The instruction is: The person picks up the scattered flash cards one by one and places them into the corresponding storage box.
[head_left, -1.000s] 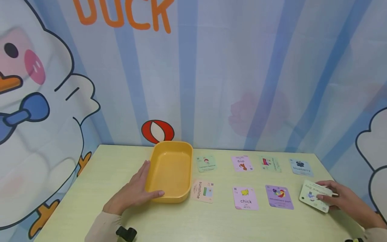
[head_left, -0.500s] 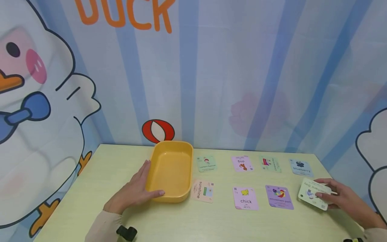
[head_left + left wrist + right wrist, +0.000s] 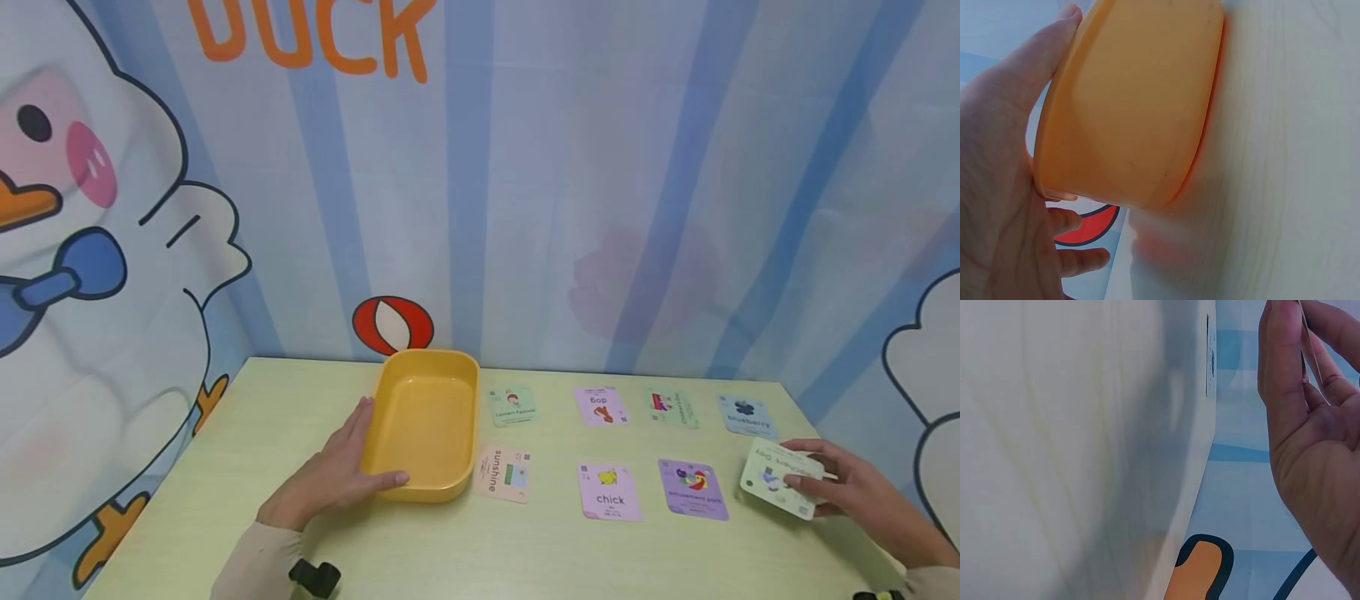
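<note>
A yellow-orange plastic tray (image 3: 423, 421) stands at the left-middle of the table in the head view. My left hand (image 3: 337, 467) rests against its near left corner, thumb over the near rim and fingers stretched along the left side. The tray's outer wall (image 3: 1129, 106) fills much of the left wrist view. At the right, my right hand (image 3: 847, 487) pinches a pale green picture card (image 3: 776, 479), thumb on its printed face. The right wrist view shows the right hand (image 3: 1310, 412) holding the card, its thin edge (image 3: 1316, 359) seen between the fingers.
Several cards lie face up right of the tray: Lantern Festival (image 3: 513, 407), sunshine (image 3: 504, 473), dog (image 3: 601, 406), chick (image 3: 609, 492), Children's Day (image 3: 671, 407), amusement park (image 3: 693, 489) and blueberry (image 3: 747, 415). A printed duck curtain (image 3: 525, 183) hangs behind the pale table (image 3: 450, 550).
The right hand and its card have shifted slightly away from me and to the left. The left hand, the tray and the laid cards stay put.
</note>
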`<action>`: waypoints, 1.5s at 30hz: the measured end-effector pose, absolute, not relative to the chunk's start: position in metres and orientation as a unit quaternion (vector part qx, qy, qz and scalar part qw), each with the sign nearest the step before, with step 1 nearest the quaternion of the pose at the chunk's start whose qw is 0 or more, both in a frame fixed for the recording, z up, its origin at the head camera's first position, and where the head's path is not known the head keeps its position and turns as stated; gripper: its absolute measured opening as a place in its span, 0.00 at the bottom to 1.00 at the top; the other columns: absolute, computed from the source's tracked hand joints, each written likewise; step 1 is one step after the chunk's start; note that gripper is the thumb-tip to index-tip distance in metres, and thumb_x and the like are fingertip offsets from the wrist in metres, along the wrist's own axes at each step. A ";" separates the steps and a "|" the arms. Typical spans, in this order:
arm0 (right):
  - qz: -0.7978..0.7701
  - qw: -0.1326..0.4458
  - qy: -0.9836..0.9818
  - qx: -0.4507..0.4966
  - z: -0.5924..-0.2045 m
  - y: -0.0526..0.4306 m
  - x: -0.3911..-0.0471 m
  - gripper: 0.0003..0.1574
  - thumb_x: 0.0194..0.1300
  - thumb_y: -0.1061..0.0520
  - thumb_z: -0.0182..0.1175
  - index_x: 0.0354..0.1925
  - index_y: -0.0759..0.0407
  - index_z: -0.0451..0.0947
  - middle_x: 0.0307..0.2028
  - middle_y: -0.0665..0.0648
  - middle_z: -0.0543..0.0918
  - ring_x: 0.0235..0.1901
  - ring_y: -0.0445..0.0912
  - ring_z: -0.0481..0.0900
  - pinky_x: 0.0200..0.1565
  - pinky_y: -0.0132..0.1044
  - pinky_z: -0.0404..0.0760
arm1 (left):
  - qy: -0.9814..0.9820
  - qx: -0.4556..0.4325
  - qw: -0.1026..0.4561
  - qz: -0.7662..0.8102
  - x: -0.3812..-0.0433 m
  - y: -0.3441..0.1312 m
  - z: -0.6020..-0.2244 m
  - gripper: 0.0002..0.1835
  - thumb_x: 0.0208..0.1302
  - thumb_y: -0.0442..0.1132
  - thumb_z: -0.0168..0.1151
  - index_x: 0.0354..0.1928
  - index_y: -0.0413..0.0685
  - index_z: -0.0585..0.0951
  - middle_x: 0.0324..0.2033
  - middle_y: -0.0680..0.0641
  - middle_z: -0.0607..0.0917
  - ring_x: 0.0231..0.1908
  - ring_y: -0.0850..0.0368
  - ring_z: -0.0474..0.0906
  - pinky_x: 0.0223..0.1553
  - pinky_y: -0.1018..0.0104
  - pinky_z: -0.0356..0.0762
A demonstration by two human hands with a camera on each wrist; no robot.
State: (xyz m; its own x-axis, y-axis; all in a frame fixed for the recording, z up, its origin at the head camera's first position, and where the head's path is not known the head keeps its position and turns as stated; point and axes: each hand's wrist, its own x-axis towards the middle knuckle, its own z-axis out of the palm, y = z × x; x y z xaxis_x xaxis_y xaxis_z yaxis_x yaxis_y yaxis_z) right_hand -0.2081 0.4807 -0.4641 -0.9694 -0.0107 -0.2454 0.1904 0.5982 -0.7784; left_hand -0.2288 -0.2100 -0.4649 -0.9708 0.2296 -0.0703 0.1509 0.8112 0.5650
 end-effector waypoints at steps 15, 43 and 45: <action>-0.461 0.107 0.880 0.048 -0.462 0.479 -0.208 0.42 0.71 0.43 0.63 0.73 0.59 0.59 0.53 0.61 0.80 0.40 0.49 0.85 0.38 0.46 0.87 | 0.949 0.101 0.073 0.288 -0.228 -0.210 -0.463 0.71 0.53 0.77 0.64 0.81 0.47 0.35 0.81 0.39 0.40 0.78 0.34 0.44 0.71 0.30 0.54; -0.497 0.109 0.860 0.019 -0.453 0.467 -0.211 0.38 0.73 0.47 0.62 0.71 0.60 0.60 0.49 0.53 0.85 0.41 0.52 0.88 0.37 0.51 0.87 | 0.951 0.096 0.073 0.284 -0.229 -0.210 -0.465 0.71 0.53 0.76 0.64 0.81 0.47 0.35 0.81 0.39 0.41 0.78 0.34 0.45 0.70 0.30 0.55; -0.496 0.106 0.862 0.017 -0.453 0.467 -0.211 0.38 0.73 0.47 0.62 0.70 0.60 0.60 0.48 0.53 0.85 0.41 0.52 0.88 0.36 0.51 0.86 | 0.951 0.094 0.073 0.285 -0.229 -0.210 -0.466 0.71 0.52 0.77 0.64 0.81 0.48 0.35 0.81 0.40 0.41 0.78 0.35 0.45 0.70 0.30 0.55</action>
State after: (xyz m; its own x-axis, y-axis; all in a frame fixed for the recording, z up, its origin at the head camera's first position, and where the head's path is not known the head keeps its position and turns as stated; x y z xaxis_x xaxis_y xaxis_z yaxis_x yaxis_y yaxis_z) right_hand -0.2108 0.4669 -0.4528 -0.9771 -0.0747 -0.1992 0.1347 0.5073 -0.8511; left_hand -0.2295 -0.2096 -0.4655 -0.9716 0.2207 -0.0858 0.1373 0.8202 0.5554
